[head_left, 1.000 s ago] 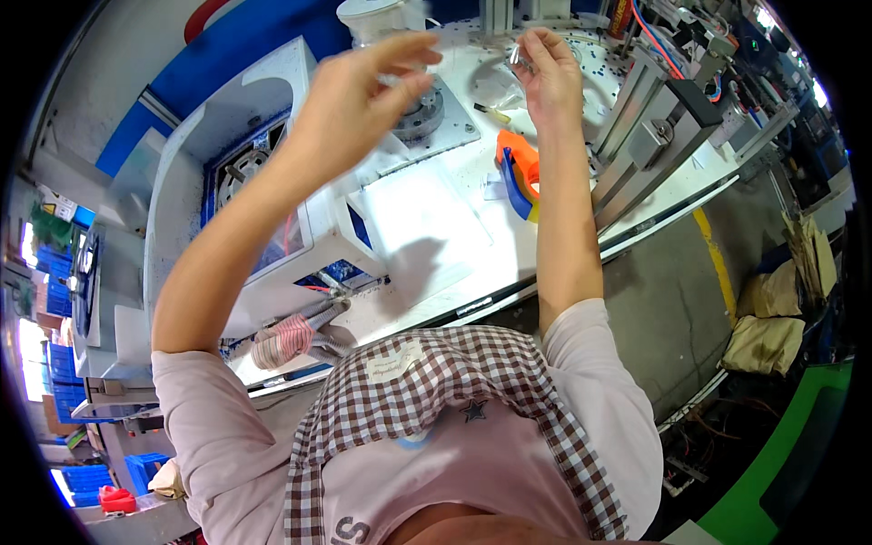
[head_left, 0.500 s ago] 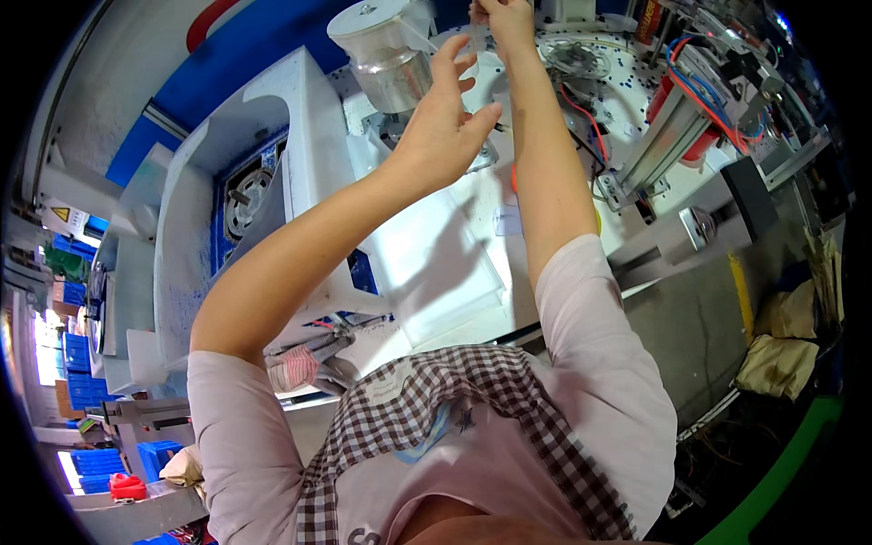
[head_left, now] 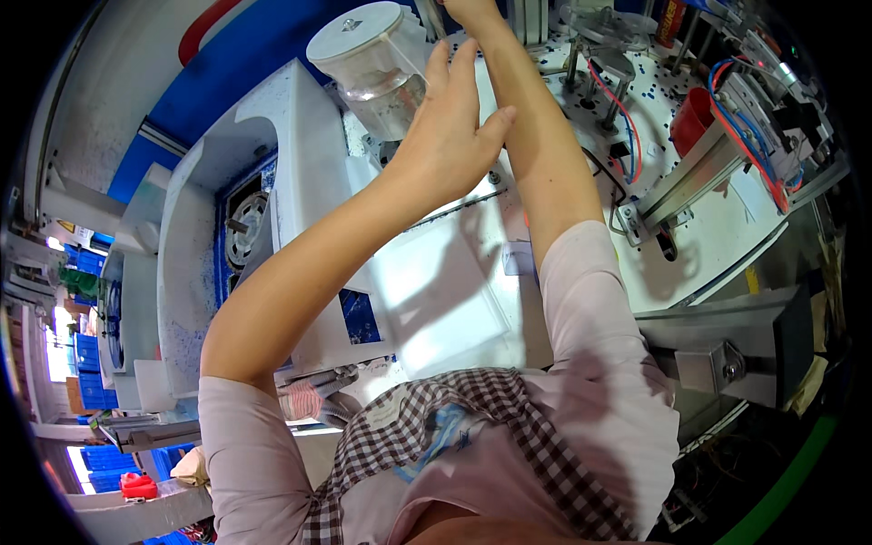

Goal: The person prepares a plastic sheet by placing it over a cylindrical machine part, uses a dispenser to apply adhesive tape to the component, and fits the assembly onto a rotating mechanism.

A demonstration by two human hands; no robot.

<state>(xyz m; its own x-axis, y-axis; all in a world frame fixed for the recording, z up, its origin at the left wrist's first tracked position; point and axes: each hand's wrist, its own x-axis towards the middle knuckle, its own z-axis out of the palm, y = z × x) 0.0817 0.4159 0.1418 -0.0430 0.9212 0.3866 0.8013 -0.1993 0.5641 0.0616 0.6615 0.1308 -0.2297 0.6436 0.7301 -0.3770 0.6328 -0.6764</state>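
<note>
A white table [head_left: 718,243] sprinkled with dark specks fills the workspace, with a blue panel [head_left: 263,54] rising behind it. On it stands a silvery canister [head_left: 377,100] topped by a pale round lid [head_left: 356,34] with a small knob, leaning slightly in this fisheye view.

Just beside the canister, on its right, is the left hand [head_left: 451,136], spread wide: fingers stretched away from the wearer, thumb held well out, nothing visible in the palm area. Its fingertips overlap the canister's right edge in view; whether they touch it, I cannot tell. Farther right of the canister and level with its lid, the right hand [head_left: 470,11] is cut off by the upper edge, so I cannot tell how its fingers stand or whether they hold anything.

Left of the canister is a white machine housing [head_left: 307,154], with a round metal hub [head_left: 245,229] inside its opening. Nearer the wearer than the canister lies a pale flat panel [head_left: 454,318] crossed by a shadow; nearer still, a pink and grey cloth item [head_left: 304,400] sits beside the checked apron [head_left: 386,436]. Well to the right of the canister are a red cup-like part [head_left: 690,123] and a slanted metal post [head_left: 718,182].
</note>
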